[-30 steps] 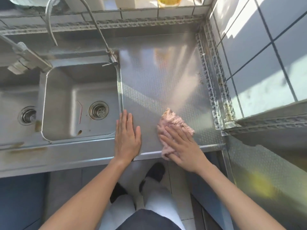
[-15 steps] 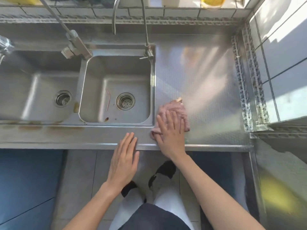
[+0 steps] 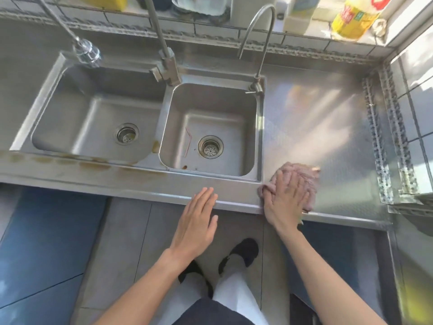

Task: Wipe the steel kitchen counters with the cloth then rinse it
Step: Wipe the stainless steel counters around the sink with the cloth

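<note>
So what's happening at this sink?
A person is wiping the steel counter. The right hand presses a pink cloth flat near the counter's front edge, just right of the smaller basin. The left hand is open at the front edge, holding nothing. Brownish stains show on the strip before the larger basin.

A kitchen: steel double sink (image 3: 210, 127), faucets (image 3: 255, 43), tiled walls (image 3: 419, 109).

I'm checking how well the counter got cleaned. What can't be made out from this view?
- Counter under the cloth: hidden by the cloth and the right hand pressing it.
- Whether the wiped steel is clean: sun glare washes it out.
- Bottles on the back ledge: cut off by the top edge.
- Brown marks along the sink's front rim: too blurred to tell stain from rust.
</note>
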